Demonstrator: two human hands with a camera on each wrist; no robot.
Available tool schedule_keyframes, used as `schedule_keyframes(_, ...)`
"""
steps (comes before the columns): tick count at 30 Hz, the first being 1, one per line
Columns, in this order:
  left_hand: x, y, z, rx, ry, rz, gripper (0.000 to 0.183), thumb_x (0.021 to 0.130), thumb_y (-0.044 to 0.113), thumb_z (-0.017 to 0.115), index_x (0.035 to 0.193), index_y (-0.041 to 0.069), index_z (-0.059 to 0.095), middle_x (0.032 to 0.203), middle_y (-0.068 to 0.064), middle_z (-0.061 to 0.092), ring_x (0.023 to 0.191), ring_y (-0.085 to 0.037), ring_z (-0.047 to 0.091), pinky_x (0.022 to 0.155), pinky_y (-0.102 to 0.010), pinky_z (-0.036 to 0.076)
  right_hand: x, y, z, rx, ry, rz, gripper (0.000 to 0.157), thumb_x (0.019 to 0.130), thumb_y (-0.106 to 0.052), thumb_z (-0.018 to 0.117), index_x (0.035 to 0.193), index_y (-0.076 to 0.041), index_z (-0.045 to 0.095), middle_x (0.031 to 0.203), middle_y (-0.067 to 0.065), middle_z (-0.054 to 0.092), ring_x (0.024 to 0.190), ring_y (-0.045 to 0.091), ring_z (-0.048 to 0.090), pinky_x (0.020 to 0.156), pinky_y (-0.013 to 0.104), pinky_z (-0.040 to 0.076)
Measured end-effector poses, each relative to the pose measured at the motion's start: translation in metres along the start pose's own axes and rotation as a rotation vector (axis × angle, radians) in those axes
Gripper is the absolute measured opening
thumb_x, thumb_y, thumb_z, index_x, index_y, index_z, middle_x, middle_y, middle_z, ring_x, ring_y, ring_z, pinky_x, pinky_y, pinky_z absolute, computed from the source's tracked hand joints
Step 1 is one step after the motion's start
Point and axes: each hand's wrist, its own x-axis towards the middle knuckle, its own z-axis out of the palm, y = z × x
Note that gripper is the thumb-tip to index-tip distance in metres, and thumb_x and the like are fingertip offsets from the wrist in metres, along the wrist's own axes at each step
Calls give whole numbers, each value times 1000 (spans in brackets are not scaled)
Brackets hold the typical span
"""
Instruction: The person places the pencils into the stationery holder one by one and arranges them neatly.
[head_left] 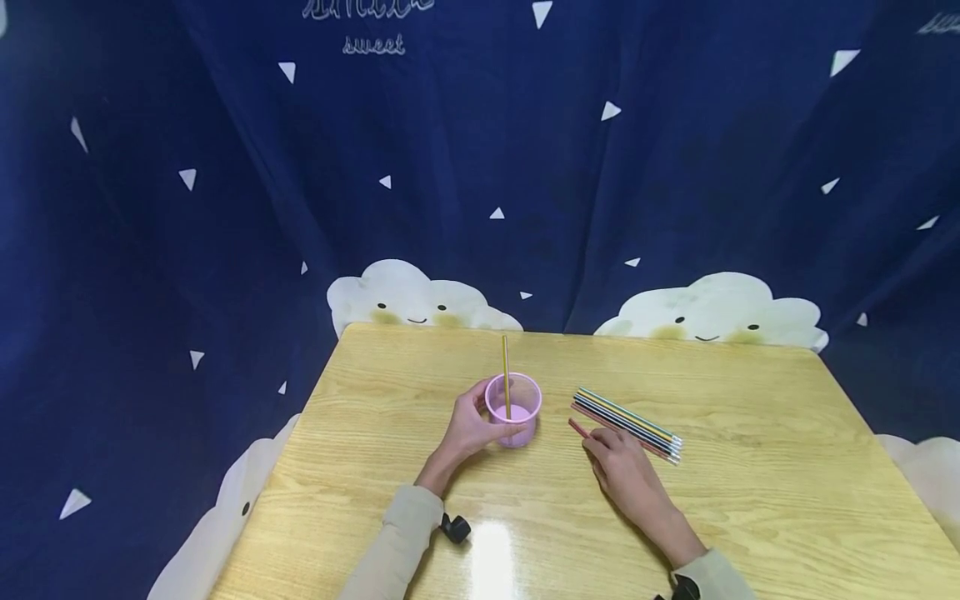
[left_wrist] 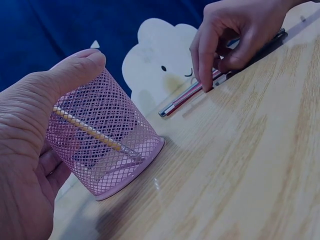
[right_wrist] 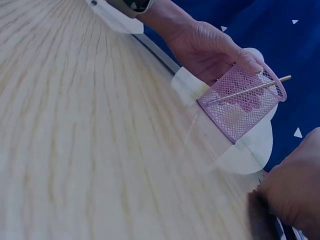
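Observation:
A pink mesh pencil cup (head_left: 527,434) stands upright on the table, gripped around its side by my left hand (head_left: 468,431), with the thumb across the near rim. Inside it leans one yellow-striped pencil (head_left: 506,367), its top well above the rim; through the mesh its lower end (left_wrist: 131,152) shows near the cup's base. To the right, my right hand (head_left: 628,475) pinches a red pencil (head_left: 577,427) low over the table, and one end pokes out past the fingertips. Just beyond that hand lies a row of several striped pencils (head_left: 618,415), partly covered by it.
The wooden table (head_left: 787,467) runs back to a dark blue curtain (head_left: 450,125) printed with clouds and white triangles. Dark wrist devices (head_left: 455,528) sit at both cuffs. Light glares off the table's near middle.

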Motion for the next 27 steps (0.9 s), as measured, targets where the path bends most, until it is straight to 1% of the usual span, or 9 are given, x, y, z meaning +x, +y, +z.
schedule_keyframes(4, -1, 0, 1, 10, 3, -14, 86, 66, 13, 99, 143, 9, 61, 134, -16, 68, 121, -33, 64, 109, -51, 51, 1, -2, -1, 9, -37, 24, 31, 76, 3, 77, 106, 0, 76, 106, 16, 72, 99, 39, 67, 86, 54, 56)
schedule_keyframes(7, -1, 1, 1, 7, 3, -5, 85, 67, 13, 99, 143, 7, 61, 135, -19, 67, 121, -34, 64, 108, -53, 51, 6, -4, -3, 47, -43, 50, 33, 77, 2, 75, 110, -1, 77, 110, 16, 72, 103, 38, 67, 89, 54, 56)
schedule_keyframes(12, 1, 2, 2, -1, 3, 5, 85, 67, 12, 98, 142, 6, 61, 134, -21, 67, 120, -37, 64, 108, -55, 51, 21, -8, -10, 166, -10, 89, 28, 84, 4, 74, 112, -1, 77, 116, 14, 72, 106, 33, 69, 89, 51, 57)
schedule_keyframes(16, 1, 2, 1, -6, 3, 5, 85, 66, 12, 99, 142, 6, 61, 133, -19, 67, 120, -36, 64, 108, -55, 51, 34, -11, -17, 270, 26, 113, 28, 85, 8, 75, 112, -1, 76, 118, 12, 72, 108, 30, 70, 89, 49, 59)
schedule_keyframes(19, 1, 2, 1, -4, 2, 4, 84, 66, 12, 99, 142, 6, 61, 133, -19, 68, 120, -36, 64, 108, -54, 51, 41, -13, -20, 329, 51, 124, 32, 84, 10, 77, 113, -2, 76, 117, 10, 72, 106, 27, 70, 85, 46, 61)
schedule_keyframes(23, 0, 2, 1, 5, 0, 2, 83, 67, 12, 99, 141, 6, 62, 133, -20, 67, 120, -35, 64, 108, -53, 52, 49, -14, -22, 404, 72, 133, 36, 83, 12, 77, 116, -3, 74, 116, 8, 72, 91, 17, 70, 74, 39, 62)
schedule_keyframes(26, 0, 2, 1, 12, 0, 3, 83, 67, 12, 99, 141, 7, 62, 134, -20, 67, 121, -34, 64, 108, -53, 52, 54, -15, -24, 443, 84, 145, 39, 84, 12, 77, 119, -4, 73, 114, 6, 72, 83, 11, 67, 70, 38, 61)
schedule_keyframes(27, 0, 2, 1, 12, -1, 3, 83, 67, 13, 99, 141, 7, 62, 134, -19, 67, 121, -35, 64, 108, -53, 51, 56, -15, -25, 450, 89, 151, 39, 84, 12, 77, 119, -4, 73, 114, 6, 72, 82, 10, 67, 70, 39, 61)
